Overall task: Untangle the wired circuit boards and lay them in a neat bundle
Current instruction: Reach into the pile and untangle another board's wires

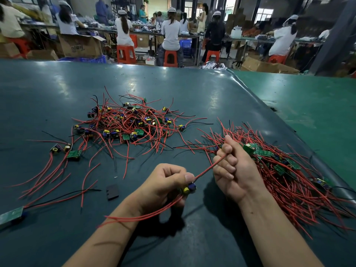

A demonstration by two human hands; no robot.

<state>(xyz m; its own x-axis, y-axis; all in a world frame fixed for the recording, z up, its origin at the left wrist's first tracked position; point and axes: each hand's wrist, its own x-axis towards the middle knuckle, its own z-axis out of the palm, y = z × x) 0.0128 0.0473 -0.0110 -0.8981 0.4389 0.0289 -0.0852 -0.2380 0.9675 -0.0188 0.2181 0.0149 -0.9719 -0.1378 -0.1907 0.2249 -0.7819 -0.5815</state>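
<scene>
Pinching a small board [189, 187] between thumb and curled fingers, the left hand [165, 185] holds it just above the bench [173, 83], near the front edge at the middle. Blue and yellow parts show on the board beside the thumb. Its red wires split two ways: one strand [209, 167] runs taut up and right into the right hand [230, 167], whose curled fingers are closed round it; the others [138, 216] trail down and left across the left wrist.

Behind the right hand, along the bench's right edge, lies the bundle [285, 182]: boards with green faces up, red wires fanning roughly the same way toward the front right corner. The right hand's knuckles sit against the near side of this bundle.

At the bench's middle sits the tangle [133, 124], a loose heap of boards with red and a few black wires looping out on all sides. Left of it lie two stray boards [65, 150], wires trailing toward the front. One more board [11, 214] rests at the front left edge. A small dark piece [112, 191] lies left of the left hand.
</scene>
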